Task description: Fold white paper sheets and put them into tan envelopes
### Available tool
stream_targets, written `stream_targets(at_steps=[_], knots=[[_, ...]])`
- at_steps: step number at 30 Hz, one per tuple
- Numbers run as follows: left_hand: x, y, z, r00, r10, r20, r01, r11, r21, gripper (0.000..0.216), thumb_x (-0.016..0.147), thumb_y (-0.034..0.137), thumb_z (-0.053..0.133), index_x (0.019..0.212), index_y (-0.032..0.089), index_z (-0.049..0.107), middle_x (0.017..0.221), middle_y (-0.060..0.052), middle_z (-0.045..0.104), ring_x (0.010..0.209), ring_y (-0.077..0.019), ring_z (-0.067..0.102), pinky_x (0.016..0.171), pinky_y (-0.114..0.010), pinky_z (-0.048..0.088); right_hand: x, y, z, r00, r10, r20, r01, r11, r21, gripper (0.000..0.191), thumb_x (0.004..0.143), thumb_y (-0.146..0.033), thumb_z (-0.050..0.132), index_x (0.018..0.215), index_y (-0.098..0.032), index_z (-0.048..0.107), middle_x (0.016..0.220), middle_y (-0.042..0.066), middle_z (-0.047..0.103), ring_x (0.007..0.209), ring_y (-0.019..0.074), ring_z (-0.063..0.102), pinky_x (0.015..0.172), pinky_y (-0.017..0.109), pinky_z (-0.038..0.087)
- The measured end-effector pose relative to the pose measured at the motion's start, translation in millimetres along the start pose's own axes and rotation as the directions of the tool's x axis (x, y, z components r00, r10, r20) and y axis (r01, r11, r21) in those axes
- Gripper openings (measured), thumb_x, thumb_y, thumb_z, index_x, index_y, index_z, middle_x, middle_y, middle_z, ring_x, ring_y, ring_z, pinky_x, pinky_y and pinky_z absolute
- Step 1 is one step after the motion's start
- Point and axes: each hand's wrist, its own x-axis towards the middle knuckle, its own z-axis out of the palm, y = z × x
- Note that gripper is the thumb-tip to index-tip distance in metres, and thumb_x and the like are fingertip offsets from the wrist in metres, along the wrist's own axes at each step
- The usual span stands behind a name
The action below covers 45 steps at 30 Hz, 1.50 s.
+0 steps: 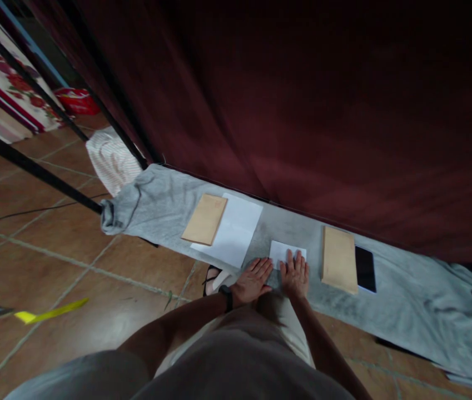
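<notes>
A small white folded paper lies on a grey cloth-covered surface. My right hand rests flat on the near part of that paper, fingers stretched out. My left hand, with a dark wristband, lies flat beside it on the cloth, fingertips at the paper's left edge. Neither hand holds anything.
A brown envelope lies on white sheets to the left. Another brown envelope and a black phone-like slab lie to the right. A dark red curtain hangs behind. Tiled floor, black metal bars and a sandalled foot are left.
</notes>
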Motion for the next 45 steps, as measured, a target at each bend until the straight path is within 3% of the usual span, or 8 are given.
stream_targets(at_steps=[8,15,18,21,30,38,41,45], knots=[[-0.3,0.1,-6.5,1.0,0.02,0.018,-0.021,0.999,0.047,0.072,0.101,0.057,0.044,0.154,0.009,0.039,0.165,-0.017,0.032,0.154,-0.0261,0.029,0.127,-0.044,0.021,-0.8,2.3,-0.3,1.0,0.003,0.007,-0.004,0.998,0.068,0.057,0.105,-0.042,0.04,0.156,-0.017,0.041,0.161,0.022,0.037,0.143,0.0393,0.044,0.111,0.06,0.038],[22.9,3.1,-9.7,0.998,-0.059,0.014,0.059,0.998,-0.006,0.056,0.105,0.046,0.04,0.148,0.011,0.05,0.157,-0.014,0.048,0.149,-0.0252,0.039,0.125,-0.044,0.028,10.6,-5.2,-10.8,0.988,0.095,0.118,-0.108,0.988,0.114,0.053,0.106,-0.034,0.035,0.154,-0.011,0.043,0.159,0.02,0.042,0.146,0.0331,0.041,0.117,0.054,0.034],[38.3,4.7,-12.0,0.994,-0.111,0.008,0.111,0.994,-0.022,0.053,0.105,0.037,0.037,0.149,0.009,0.049,0.159,-0.014,0.045,0.15,-0.0249,0.038,0.126,-0.043,0.027,15.3,-13.6,-11.0,0.982,-0.029,0.188,-0.006,0.983,0.182,0.052,0.107,-0.031,0.03,0.153,-0.014,0.045,0.159,0.015,0.044,0.149,0.0265,0.036,0.12,0.047,0.031],[47.9,5.1,-13.4,0.989,-0.146,0.038,0.147,0.989,-0.022,0.053,0.104,0.032,0.037,0.15,0.008,0.048,0.16,-0.014,0.043,0.151,-0.0257,0.036,0.127,-0.046,0.025,13.9,-16.1,-11.8,0.973,-0.097,0.21,0.056,0.979,0.196,0.051,0.107,-0.031,0.029,0.151,-0.015,0.048,0.16,0.013,0.042,0.149,0.026,0.035,0.122,0.047,0.028],[73.5,3.9,-10.6,0.987,-0.12,0.105,0.124,0.992,-0.03,0.058,0.101,0.03,0.038,0.15,0.0,0.045,0.16,-0.021,0.04,0.153,-0.0303,0.031,0.129,-0.05,0.014,-6.1,8.7,-20.1,0.985,0.06,0.162,-0.076,0.993,0.089,0.056,0.107,-0.038,0.029,0.155,-0.013,0.043,0.158,0.019,0.043,0.145,0.0313,0.04,0.12,0.056,0.025],[85.2,-0.2,-4.5,0.991,-0.065,0.118,0.073,0.995,-0.064,0.061,0.103,0.035,0.035,0.154,0.003,0.039,0.163,-0.02,0.035,0.155,-0.0311,0.025,0.129,-0.052,0.013,-21.7,15.7,-21.1,0.984,0.154,0.088,-0.161,0.983,0.087,0.058,0.107,-0.04,0.031,0.156,-0.01,0.039,0.157,0.021,0.045,0.145,0.0326,0.04,0.121,0.057,0.026],[84.9,1.4,-3.4,0.987,-0.071,0.142,0.078,0.996,-0.05,0.061,0.103,0.034,0.032,0.154,0.002,0.038,0.164,-0.02,0.032,0.156,-0.0313,0.023,0.128,-0.051,0.013,-12.2,18.1,-19.2,0.985,0.123,0.119,-0.136,0.985,0.105,0.054,0.106,-0.035,0.033,0.152,-0.009,0.044,0.156,0.02,0.046,0.145,0.0312,0.04,0.119,0.054,0.029],[86.3,2.4,-1.9,0.987,-0.059,0.15,0.068,0.996,-0.054,0.062,0.102,0.032,0.034,0.155,0.0,0.037,0.164,-0.021,0.032,0.156,-0.0318,0.022,0.129,-0.052,0.012,9.0,14.6,-15.0,0.982,-0.01,0.19,-0.028,0.98,0.197,0.05,0.106,-0.029,0.031,0.147,-0.009,0.05,0.156,0.016,0.048,0.146,0.0246,0.039,0.119,0.044,0.032]])
